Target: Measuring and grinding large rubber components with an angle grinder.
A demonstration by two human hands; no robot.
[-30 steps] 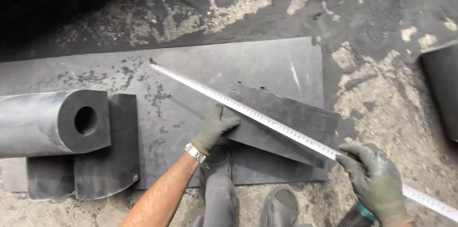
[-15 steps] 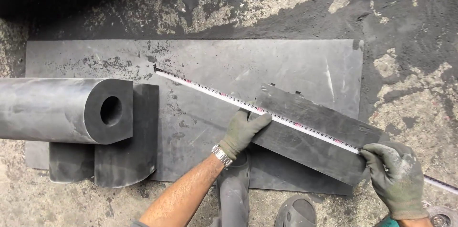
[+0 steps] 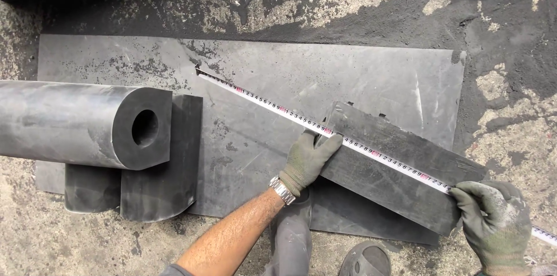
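Observation:
A white measuring tape (image 3: 301, 118) stretches diagonally from the middle of a large dark sheet (image 3: 377, 78) down to the lower right. It crosses a smaller black slab (image 3: 394, 180) lying on the sheet. My left hand (image 3: 307, 160), in a grey-green glove, presses the tape against the slab's left end. My right hand (image 3: 493, 221), also gloved, pinches the tape at the slab's right corner.
A thick black hollow block (image 3: 87, 125) with a round bore lies at the left on two curved black pieces (image 3: 156, 166). My dark boots (image 3: 362, 261) stand at the sheet's near edge. Dirty, blackened concrete floor (image 3: 510, 49) surrounds the sheet.
The view has shifted, so everything sits more to the right and lower. Both hands keep their hold on the tape across the slab; the tape stays taut.

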